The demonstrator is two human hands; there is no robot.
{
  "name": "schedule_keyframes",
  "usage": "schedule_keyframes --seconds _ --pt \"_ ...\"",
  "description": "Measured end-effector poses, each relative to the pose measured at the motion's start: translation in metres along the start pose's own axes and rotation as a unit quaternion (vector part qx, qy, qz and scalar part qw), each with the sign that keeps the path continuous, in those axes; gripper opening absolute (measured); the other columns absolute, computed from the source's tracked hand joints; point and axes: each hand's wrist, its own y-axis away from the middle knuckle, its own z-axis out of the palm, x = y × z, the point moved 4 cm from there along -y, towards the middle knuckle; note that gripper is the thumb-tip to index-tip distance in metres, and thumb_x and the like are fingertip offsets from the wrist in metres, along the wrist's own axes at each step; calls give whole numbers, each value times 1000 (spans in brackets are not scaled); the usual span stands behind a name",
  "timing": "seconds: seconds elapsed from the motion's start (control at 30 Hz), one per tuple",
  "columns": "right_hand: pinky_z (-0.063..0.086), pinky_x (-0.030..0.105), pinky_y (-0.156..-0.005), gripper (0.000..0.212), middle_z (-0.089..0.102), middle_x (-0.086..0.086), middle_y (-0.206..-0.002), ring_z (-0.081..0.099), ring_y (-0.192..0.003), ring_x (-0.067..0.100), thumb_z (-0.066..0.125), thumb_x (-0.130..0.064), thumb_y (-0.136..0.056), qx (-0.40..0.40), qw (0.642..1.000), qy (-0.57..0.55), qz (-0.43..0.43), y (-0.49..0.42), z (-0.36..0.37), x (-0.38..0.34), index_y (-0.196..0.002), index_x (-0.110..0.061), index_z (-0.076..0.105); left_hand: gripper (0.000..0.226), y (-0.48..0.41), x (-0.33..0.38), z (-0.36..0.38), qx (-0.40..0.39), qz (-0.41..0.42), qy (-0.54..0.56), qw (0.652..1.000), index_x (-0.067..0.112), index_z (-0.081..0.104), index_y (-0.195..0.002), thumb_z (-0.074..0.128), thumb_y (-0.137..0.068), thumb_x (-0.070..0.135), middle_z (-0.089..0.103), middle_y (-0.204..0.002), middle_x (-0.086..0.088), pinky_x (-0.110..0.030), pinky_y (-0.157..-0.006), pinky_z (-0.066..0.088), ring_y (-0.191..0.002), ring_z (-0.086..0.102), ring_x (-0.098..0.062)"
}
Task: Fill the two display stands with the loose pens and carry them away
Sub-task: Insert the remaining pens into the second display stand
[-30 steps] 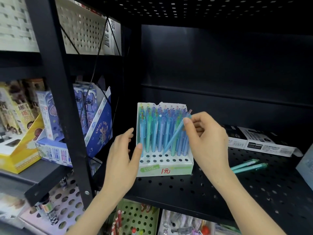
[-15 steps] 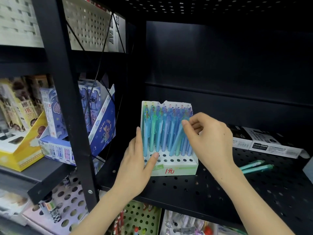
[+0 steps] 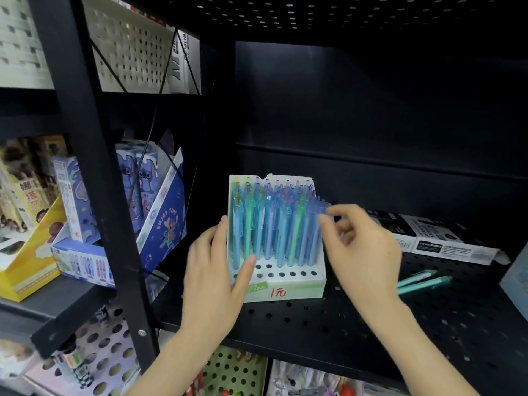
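Observation:
A white display stand [image 3: 297, 287] with a red price mark sits on the black perforated shelf [image 3: 314, 324], packed with several upright blue and green pens [image 3: 274, 224]. My left hand [image 3: 214, 275] holds the stand's left front corner, fingers along the side wall and thumb across the front ledge. My right hand [image 3: 363, 250] is at the stand's upper right, its blurred fingertips at the top of the rightmost blue pen [image 3: 315, 232], which stands upright in the stand. Whether they still pinch it is unclear. Two loose teal pens [image 3: 423, 280] lie on the shelf, to the right of that hand.
Black-and-white flat boxes [image 3: 440, 241] lie at the back right of the shelf. A black upright post [image 3: 114, 252] stands left of the stand. Beyond it sit blue cartoon boxes [image 3: 160, 212] and a yellow box [image 3: 28, 270]. Lower bins [image 3: 234, 375] hold small items.
The slanted blue pen in my right hand has gone upright into the stand's right side. My left hand has closed in on the stand's left front corner.

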Motion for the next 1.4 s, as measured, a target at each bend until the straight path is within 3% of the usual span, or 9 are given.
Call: schedule_keyframes --seconds 0.1,0.3,0.4,0.5,0.63,0.77,1.0,1.1,1.4 --pt "37 29 -59 13 55 -16 -63 60 -68 22 58 -33 -88 -28 993 82 76 -7 -20 52 -88 -25 67 52 0 16 -7 69 26 7 997 10 44 -131 40 -91 42 53 -116 -9 -15 -93 23 -107 41 -15" --pt "46 34 -76 29 67 5 -106 60 -97 29 58 -42 -86 -178 948 213 156 -6 -47 168 -107 -24 67 26 2 71 3 85 116 78 987 13 55 -109 46 -90 28 56 -95 0 -12 -82 29 -90 45 -9" --pt "41 36 -97 44 56 6 -130 51 -119 29 58 -43 -87 -263 930 220 131 -2 -48 193 -127 -24 57 25 -1 104 27 13 137 137 981 16 62 -102 43 -92 29 52 -90 13 -12 -82 32 -87 45 -4" --pt "35 38 -105 39 52 4 -136 43 -129 23 54 -44 -89 -313 927 175 113 5 -48 200 -126 -32 57 25 -8 136 65 -139 136 163 967 18 64 -107 44 -95 27 55 -95 14 -15 -84 37 -93 49 -6" --pt "39 32 -99 32 59 -2 -124 51 -117 19 60 -36 -87 -300 937 158 79 12 -56 201 -119 -30 63 27 -20 160 126 -336 81 117 931 17 61 -116 46 -96 24 58 -112 0 -28 -95 41 -103 53 -15" --pt "35 21 -90 31 61 -7 -116 51 -106 15 64 -29 -87 -276 948 132 89 20 -75 208 -117 -26 64 34 -24 173 167 -462 59 88 881 15 58 -120 52 -93 34 57 -116 -4 -26 -81 44 -99 57 -21" --pt "37 25 -84 29 60 -6 -103 50 -98 17 68 -28 -83 -220 958 121 141 20 -84 219 -112 -22 68 44 -30 186 193 -424 156 -67 890 27 50 -129 47 -91 49 44 -123 -7 -34 -99 32 -117 41 -26" --pt "38 26 -79 35 58 -8 -91 51 -91 16 71 -26 -80 -200 960 109 164 21 -88 221 -114 -23 66 35 -31 193 203 -464 205 -77 858 32 53 -122 49 -91 47 44 -122 -4 -38 -101 27 -118 38 -24" --pt "37 10 -58 35 60 -9 -90 55 -69 5 75 -34 -76 -171 950 94 244 22 -96 226 -107 -22 64 13 -28 195 216 -500 175 42 847 19 55 -98 56 -91 30 48 -98 1 -28 -75 37 -90 47 -17"
